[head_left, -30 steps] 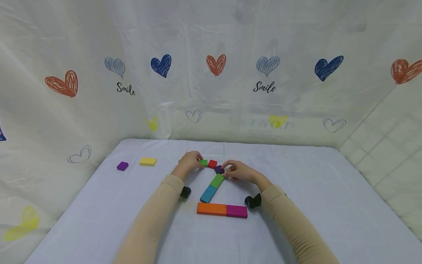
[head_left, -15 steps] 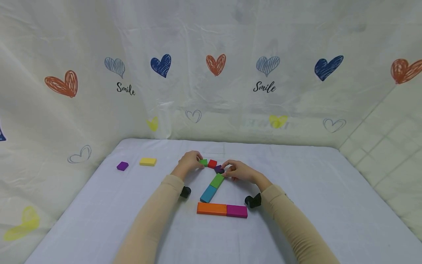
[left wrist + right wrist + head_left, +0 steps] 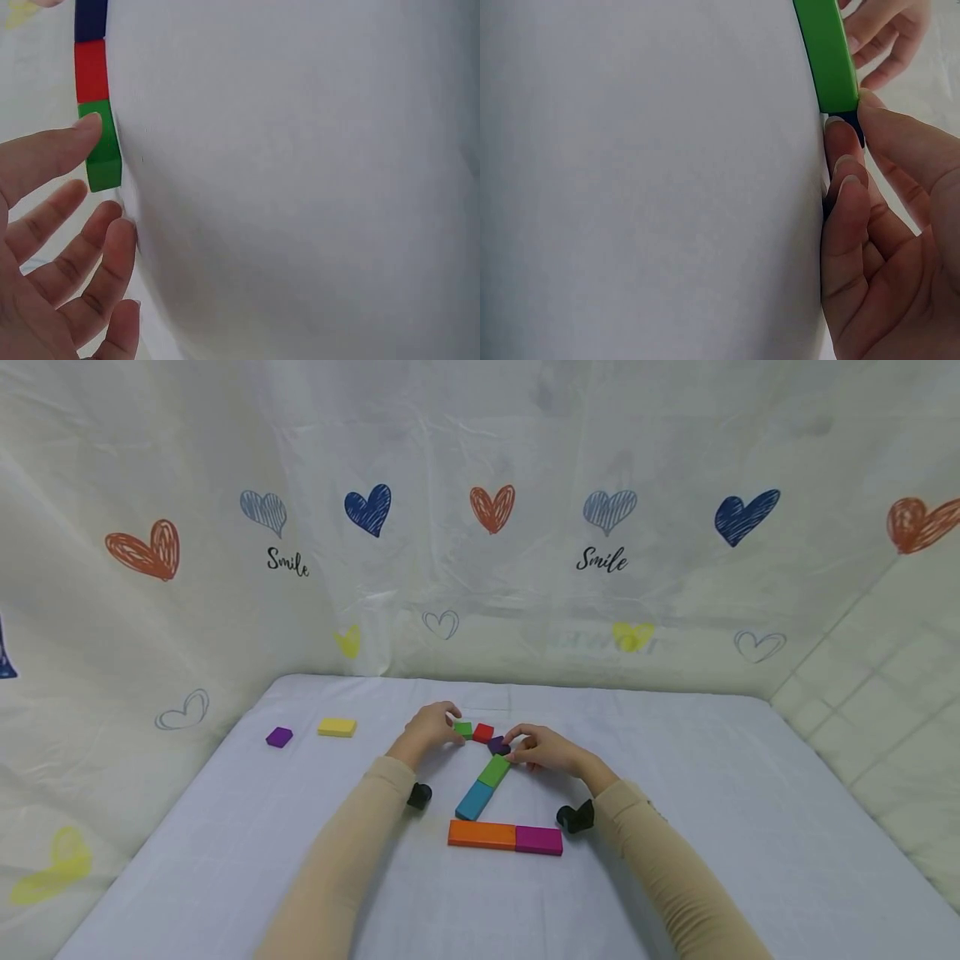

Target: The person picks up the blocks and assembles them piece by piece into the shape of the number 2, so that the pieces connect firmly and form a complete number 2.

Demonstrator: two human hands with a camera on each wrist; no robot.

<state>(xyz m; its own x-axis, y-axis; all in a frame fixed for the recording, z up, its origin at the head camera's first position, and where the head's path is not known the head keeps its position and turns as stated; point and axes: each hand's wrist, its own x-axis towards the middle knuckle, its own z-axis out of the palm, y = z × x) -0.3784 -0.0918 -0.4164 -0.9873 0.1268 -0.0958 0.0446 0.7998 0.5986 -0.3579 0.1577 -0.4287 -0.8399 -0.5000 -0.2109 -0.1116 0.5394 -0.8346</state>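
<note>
At the far middle of the table, a short green block [image 3: 464,731], a red block [image 3: 483,733] and a dark purple block [image 3: 497,745] form a curved row. My left hand [image 3: 432,727] is beside the green block; its fingers are spread and loosely bent, and in the left wrist view the thumb lies over that green block [image 3: 105,146]. My right hand [image 3: 550,749] pinches the dark purple block [image 3: 856,126] between thumb and fingers, close to the end of a longer green block [image 3: 831,56]. A blue block [image 3: 475,801] continues from that longer green one.
An orange block [image 3: 482,835] and a magenta block [image 3: 539,840] lie end to end nearer the front. At the left are a purple block [image 3: 279,737] and a yellow block [image 3: 337,727]. A white cloth covers the table [image 3: 480,910]; a heart-printed curtain [image 3: 480,577] hangs behind.
My left hand has shifted very slightly to the left, its index finger loosening away from the short green block. The right hand and the blocks look unmoved.
</note>
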